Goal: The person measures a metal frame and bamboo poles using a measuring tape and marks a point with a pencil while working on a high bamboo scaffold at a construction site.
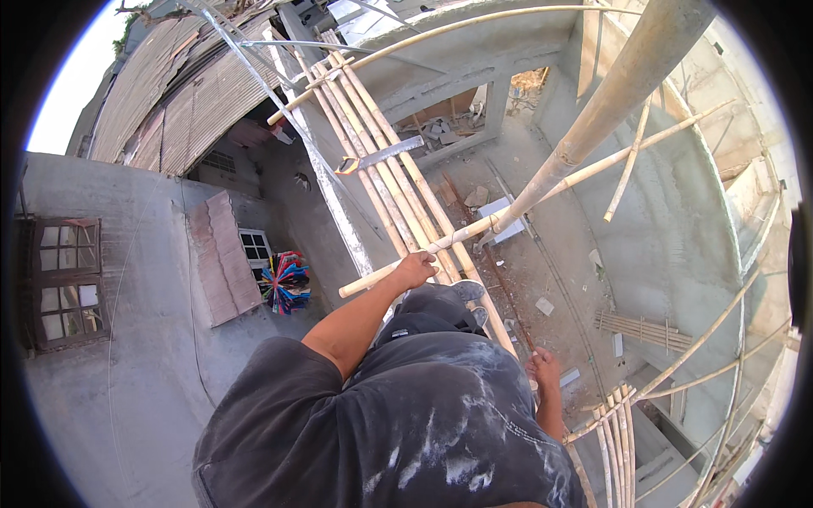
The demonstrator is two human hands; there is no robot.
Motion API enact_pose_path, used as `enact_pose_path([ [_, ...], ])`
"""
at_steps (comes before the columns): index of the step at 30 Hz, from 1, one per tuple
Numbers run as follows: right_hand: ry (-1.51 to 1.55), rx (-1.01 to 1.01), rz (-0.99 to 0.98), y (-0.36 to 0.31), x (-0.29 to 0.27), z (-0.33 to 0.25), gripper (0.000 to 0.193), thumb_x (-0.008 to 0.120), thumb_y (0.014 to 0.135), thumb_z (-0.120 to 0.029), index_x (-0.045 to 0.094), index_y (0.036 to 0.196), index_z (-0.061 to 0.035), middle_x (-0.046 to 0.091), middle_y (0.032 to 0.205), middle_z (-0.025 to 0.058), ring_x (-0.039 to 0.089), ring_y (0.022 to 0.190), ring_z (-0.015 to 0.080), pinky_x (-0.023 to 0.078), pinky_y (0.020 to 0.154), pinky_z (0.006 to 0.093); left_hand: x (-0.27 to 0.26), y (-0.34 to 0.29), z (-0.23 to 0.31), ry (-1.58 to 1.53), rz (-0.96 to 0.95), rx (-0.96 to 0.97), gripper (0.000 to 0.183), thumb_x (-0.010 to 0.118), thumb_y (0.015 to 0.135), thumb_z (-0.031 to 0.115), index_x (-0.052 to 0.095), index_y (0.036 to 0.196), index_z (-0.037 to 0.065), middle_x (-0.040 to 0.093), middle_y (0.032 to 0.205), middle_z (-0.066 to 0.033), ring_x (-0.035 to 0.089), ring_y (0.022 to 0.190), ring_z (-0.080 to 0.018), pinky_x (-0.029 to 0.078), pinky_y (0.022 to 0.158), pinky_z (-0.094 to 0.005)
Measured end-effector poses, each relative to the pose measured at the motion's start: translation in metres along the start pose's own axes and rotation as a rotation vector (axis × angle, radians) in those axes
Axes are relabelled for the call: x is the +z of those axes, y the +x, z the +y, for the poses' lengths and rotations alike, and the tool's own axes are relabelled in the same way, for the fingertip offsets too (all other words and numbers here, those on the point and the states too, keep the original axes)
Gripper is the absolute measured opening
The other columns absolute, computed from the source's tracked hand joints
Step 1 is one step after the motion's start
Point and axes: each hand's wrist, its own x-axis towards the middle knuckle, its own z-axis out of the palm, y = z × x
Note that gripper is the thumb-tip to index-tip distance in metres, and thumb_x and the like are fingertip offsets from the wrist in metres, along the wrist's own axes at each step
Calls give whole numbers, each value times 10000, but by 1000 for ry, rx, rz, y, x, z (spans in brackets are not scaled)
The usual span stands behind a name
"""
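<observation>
My left hand [415, 269] is closed around a horizontal bamboo pole [474, 229], close to its left end. This pole crosses over a walkway of several long bamboo poles [394, 173] lying side by side. A flat grey blade with a yellow-and-black handle [381, 158], like a handsaw, rests across the walkway ahead. Down at my right side, my right hand [544, 367] has its fingers curled; what they hold, if anything, I cannot make out. My shoes [468, 290] show on the walkway, partly hidden by my dark, white-stained shirt [432, 415].
A thick slanting bamboo post [601, 102] rises at the right. Far below lies a concrete floor [559, 262] with rubble. Grey walls [660, 229] curve round the right. A neighbouring wall [152, 279] and corrugated roof [186, 93] stand left. More bundled bamboo [618, 440] is at lower right.
</observation>
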Motion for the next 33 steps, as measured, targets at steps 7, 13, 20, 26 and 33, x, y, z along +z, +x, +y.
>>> enact_pose_path([
  [7, -166, -115, -121, 45, 22, -82, 426, 621, 965, -209, 565, 1353, -41, 689, 1020, 79, 672, 832, 169, 515, 655, 341, -26, -61, -113, 32, 137, -316, 511, 750, 856, 334, 667, 1274, 50, 703, 1199, -192, 669, 1132, -328, 514, 995, -393],
  [13, -109, -262, -58, 55, 64, -222, 634, 637, 970, -238, 372, 1528, -94, 653, 1161, 125, 662, 941, 195, 519, 757, 365, -41, -106, -195, 17, 151, -550, 469, 730, 854, 395, 725, 1170, 49, 687, 1238, -184, 662, 1136, -337, 514, 996, -405],
  [20, -14, -580, 280, 41, 159, -361, 1029, 786, 869, -165, 73, 1610, -121, 313, 1561, 221, 520, 1303, 346, 486, 1024, 488, -87, -59, -212, -279, 42, -644, 455, 703, 916, 326, 677, 1273, 46, 685, 1249, -192, 662, 1146, -325, 517, 993, -394],
  [26, 262, -811, 537, 89, 220, -393, 944, 785, 888, -188, 140, 1555, -15, 318, 1551, 254, 492, 1331, 364, 462, 1091, 495, -244, 17, -247, -453, 363, -500, 503, 723, 919, 268, 615, 1319, -19, 710, 1134, -135, 695, 937, -205, 549, 730, -328],
  [33, 34, -712, 945, 106, 208, -398, 829, 740, 937, -299, 226, 1514, 0, 496, 1432, 245, 569, 1245, 327, 502, 1041, 446, -422, 74, -186, -799, 565, -390, 503, 687, 943, 247, 558, 1365, 5, 639, 1272, -115, 644, 1137, -222, 516, 840, -305],
])
